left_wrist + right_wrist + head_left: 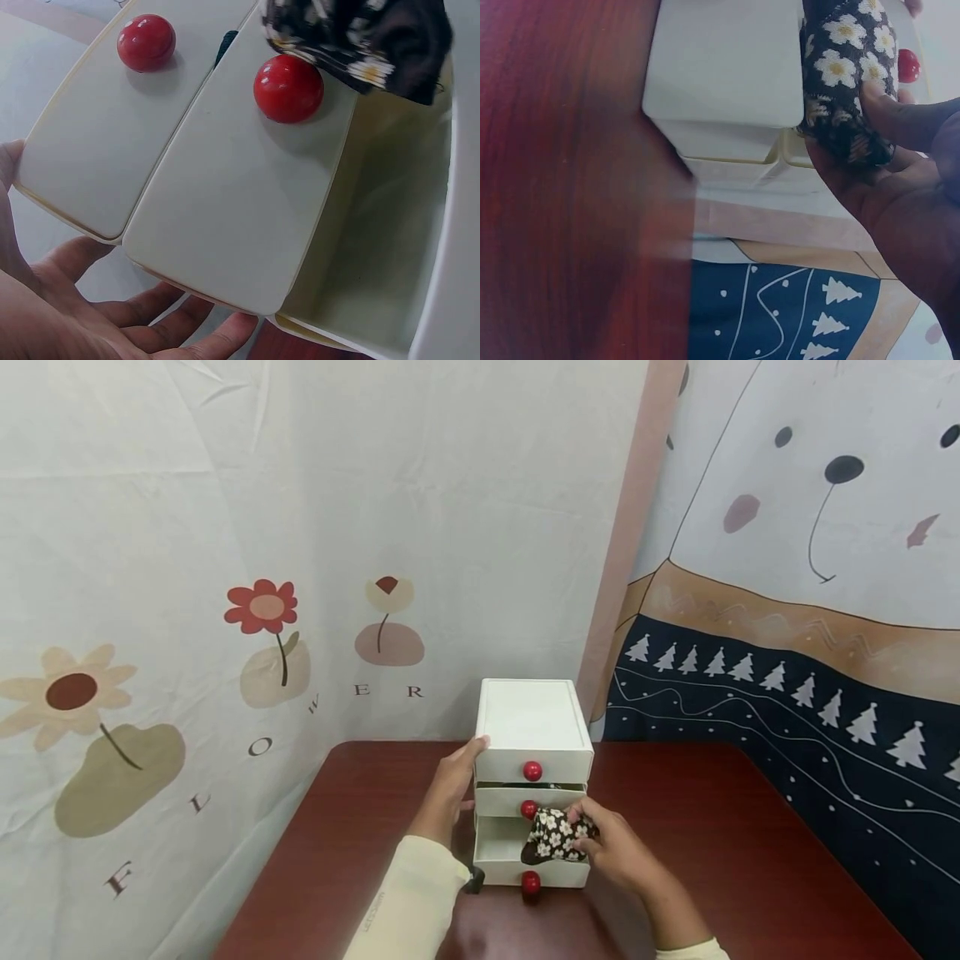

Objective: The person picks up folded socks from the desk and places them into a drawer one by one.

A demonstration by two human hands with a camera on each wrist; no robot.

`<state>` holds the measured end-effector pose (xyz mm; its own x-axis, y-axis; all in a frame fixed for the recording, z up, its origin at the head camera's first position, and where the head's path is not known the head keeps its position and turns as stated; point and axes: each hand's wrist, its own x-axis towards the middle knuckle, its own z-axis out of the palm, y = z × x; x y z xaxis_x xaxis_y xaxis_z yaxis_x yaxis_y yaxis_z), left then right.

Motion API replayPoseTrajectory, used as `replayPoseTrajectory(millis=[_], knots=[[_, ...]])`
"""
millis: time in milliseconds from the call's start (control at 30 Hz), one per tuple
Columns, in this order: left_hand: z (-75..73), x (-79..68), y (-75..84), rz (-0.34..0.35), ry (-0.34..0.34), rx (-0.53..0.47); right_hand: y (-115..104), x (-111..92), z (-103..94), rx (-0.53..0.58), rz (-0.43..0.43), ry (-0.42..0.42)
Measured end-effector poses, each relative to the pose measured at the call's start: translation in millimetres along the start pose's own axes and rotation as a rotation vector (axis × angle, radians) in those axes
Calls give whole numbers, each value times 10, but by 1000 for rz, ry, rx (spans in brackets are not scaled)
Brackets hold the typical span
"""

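A small white drawer unit with round red knobs stands on the table. Its bottom drawer is pulled out, and the middle one sticks out a little. Against the unit's left side lies my left hand, its fingers spread along that side and the thumb at the top edge. My right hand pinches a folded, dark knitted sock with white flowers between thumb and fingers. The sock is over the right part of the open bottom drawer, hiding some of its inside.
The dark red table reaches out on both sides of the unit. Close behind hangs a pale curtain with printed flowers. A bear-print cloth hangs at the right. Something dark shows in the gap above the middle drawer.
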<state>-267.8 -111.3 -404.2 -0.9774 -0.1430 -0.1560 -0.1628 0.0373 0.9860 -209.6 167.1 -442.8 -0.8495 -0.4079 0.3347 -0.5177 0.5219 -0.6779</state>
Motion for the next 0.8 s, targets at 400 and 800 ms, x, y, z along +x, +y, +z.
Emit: replayPoseTrajectory(millis=[400,800], knots=[[9,2,-7,2,-8,0,67,51,133,-56,102,-23],[21,50,-19,1,-2,8,17,75,418,-96,124,147]])
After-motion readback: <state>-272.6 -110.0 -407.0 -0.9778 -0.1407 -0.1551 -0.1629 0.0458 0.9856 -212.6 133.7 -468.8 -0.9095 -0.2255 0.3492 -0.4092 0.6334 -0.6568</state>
